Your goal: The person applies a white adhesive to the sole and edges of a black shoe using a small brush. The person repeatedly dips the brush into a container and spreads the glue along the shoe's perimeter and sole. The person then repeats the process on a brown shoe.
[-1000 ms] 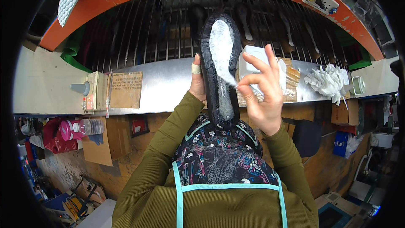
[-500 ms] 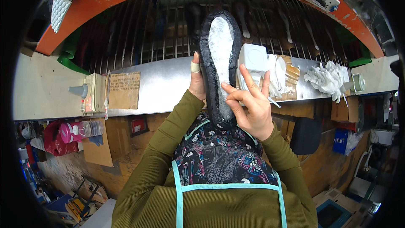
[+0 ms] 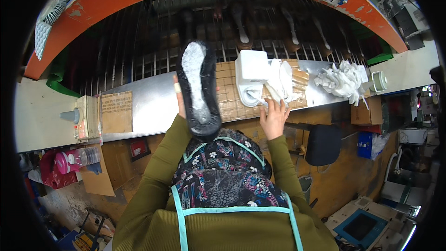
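A shiny metal bench (image 3: 153, 94) runs between pale boards (image 3: 38, 123) at either end. Near its left end stands a cream box (image 3: 86, 117), with a flat piece of cardboard (image 3: 117, 114) beside it. Toward the middle lies a taped cardboard mat (image 3: 226, 92), bearing a white container (image 3: 254, 65) and, just right of that, white pieces (image 3: 280, 81). Farther right sits a crumpled white heap (image 3: 340, 80); a round, pale green thing (image 3: 380, 81) rests on the right-hand board.
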A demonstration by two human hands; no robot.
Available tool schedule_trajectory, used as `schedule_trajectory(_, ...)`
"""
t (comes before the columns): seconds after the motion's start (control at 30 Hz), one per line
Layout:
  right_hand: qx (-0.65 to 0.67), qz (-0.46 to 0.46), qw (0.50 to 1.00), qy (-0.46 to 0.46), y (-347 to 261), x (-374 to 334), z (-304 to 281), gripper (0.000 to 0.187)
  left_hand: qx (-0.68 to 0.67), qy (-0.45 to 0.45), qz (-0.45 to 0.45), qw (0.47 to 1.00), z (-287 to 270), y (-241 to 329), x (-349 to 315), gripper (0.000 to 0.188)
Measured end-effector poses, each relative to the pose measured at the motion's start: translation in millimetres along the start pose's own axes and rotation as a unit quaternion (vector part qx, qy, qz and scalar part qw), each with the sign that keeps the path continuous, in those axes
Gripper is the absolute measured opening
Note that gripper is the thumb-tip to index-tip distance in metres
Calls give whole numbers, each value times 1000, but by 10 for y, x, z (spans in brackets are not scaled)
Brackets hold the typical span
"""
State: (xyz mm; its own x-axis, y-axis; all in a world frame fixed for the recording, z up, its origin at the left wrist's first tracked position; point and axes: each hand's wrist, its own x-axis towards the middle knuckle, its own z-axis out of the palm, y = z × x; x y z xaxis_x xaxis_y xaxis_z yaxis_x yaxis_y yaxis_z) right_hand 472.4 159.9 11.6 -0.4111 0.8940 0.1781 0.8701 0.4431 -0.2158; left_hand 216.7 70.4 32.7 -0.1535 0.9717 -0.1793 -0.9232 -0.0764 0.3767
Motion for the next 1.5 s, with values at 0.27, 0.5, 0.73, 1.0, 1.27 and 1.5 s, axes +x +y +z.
schedule_trajectory(0.27, -4, 6, 999, 37, 361, 8, 396, 18, -44, 49, -12, 998, 19, 19, -263, 109)
schedule_trajectory(0.5, 0, -55, 995, 88, 384, 58, 311, 5, -89, 23, -21, 996, -204, -23, -222, 106)
schedule_trajectory(0.73, 290, 139, 943, -87, 630, 33, 400, 13, -28, -95, 86, 991, -8, 183, -47, 83)
schedule_trajectory(1.0, 637, 187, 737, -124, 432, 180, -111, 15, 204, 60, -2, 977, 333, -106, 59, 93)
schedule_trajectory(1.27, 447, -152, 880, 48, -410, 627, -1433, 17, 169, -69, 20, 983, 662, -132, 82, 95)
schedule_trajectory(1.5, 264, -237, 921, 159, -530, 558, -1330, 20, 144, -20, 51, 988, 658, -64, 88, 91)
